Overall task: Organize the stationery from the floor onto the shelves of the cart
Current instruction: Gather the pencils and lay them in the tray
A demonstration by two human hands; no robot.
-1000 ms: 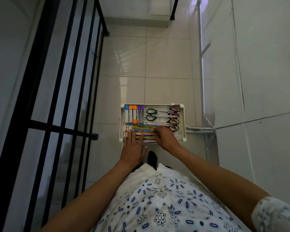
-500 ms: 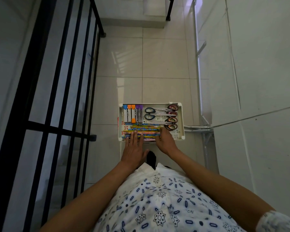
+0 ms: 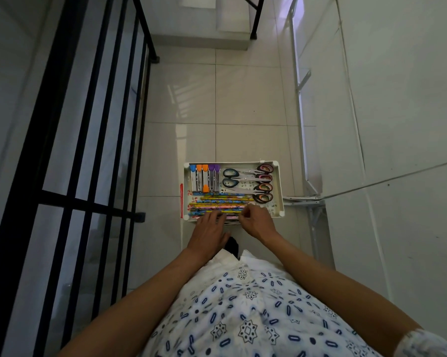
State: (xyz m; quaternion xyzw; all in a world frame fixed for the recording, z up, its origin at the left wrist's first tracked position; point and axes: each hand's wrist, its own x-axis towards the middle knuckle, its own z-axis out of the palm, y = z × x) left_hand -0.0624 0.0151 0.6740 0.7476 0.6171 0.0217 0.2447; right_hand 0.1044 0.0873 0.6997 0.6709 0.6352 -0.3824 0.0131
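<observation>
A white cart [image 3: 279, 191] stands on a floor of pale glossy tiles [image 3: 243, 94], its top shelf seen from above. A black metal railing [image 3: 88, 150] runs along the floor to the cart's left, a white wall [image 3: 397, 112] with a white metal frame [image 3: 301, 99] to its right, and a step [image 3: 201, 39] rises beyond it. On the shelf, capped pens [image 3: 204, 176] lie at the far left corner, four pairs of scissors [image 3: 250, 182] at the far right, and patterned pencils [image 3: 219, 203] in a row across the near half. The left hand [image 3: 209, 231] rests with straight fingers on the nearest pencils. The right hand [image 3: 257, 222], fingers curled, pinches the pencils at the cart's near edge.
</observation>
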